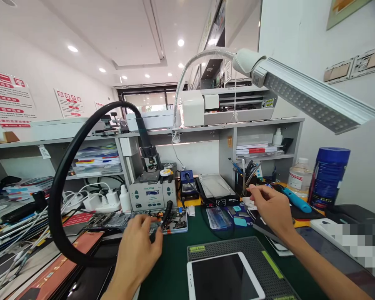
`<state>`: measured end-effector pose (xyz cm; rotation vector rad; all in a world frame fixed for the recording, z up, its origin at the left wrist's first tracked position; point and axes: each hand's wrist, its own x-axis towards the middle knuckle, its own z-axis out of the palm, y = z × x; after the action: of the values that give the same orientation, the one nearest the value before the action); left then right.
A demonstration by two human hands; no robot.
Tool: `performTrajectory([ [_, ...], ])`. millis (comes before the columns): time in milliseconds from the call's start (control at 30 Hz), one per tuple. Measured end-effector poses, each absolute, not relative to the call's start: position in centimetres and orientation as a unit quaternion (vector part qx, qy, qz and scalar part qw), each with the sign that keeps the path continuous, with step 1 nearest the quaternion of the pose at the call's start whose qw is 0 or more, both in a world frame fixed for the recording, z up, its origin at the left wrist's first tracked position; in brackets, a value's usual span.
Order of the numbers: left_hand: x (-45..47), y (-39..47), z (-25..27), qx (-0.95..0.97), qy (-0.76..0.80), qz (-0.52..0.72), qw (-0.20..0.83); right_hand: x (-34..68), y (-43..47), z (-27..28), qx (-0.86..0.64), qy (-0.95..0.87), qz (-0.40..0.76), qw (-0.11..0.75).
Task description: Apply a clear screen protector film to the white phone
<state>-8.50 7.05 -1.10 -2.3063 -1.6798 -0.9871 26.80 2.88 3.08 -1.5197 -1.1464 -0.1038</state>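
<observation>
My left hand (139, 246) curls over the black hose (61, 179) of a hot-air station (152, 193); the hose passes between thumb and fingers, which partly hide it. Behind those fingers lies a tray of circuit boards (178, 221). On the other side, my right hand (271, 206) is closed in a pinch beside a black tool holder (240, 185). At its fingertips is a thin metal tool that looks like tweezers (244, 183), partly hidden. Between my hands, a white tablet (225, 277) with a dark screen rests on a grey perforated mat (256, 254).
A lamp (312, 96) arches overhead. Behind the mat stand a soldering station (187, 183) and a flat heating plate (217, 186). At right are a clear bottle (299, 179), a blue canister (329, 177) and a blue-handled tool (296, 200). Cables and panels crowd the left.
</observation>
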Motion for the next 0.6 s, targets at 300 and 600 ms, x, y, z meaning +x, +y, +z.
performTrajectory([
  [300,-9.6,7.5,-1.3,-0.651,-0.73,-0.204,0.03,25.5,2.7,2.4,-0.622,-0.537,-0.016,0.57],
  [600,-10.4,9.1,-1.0,-0.586,-0.73,-0.341,-0.079,24.9,1.4,2.3,-0.572,-0.576,0.002,0.584],
])
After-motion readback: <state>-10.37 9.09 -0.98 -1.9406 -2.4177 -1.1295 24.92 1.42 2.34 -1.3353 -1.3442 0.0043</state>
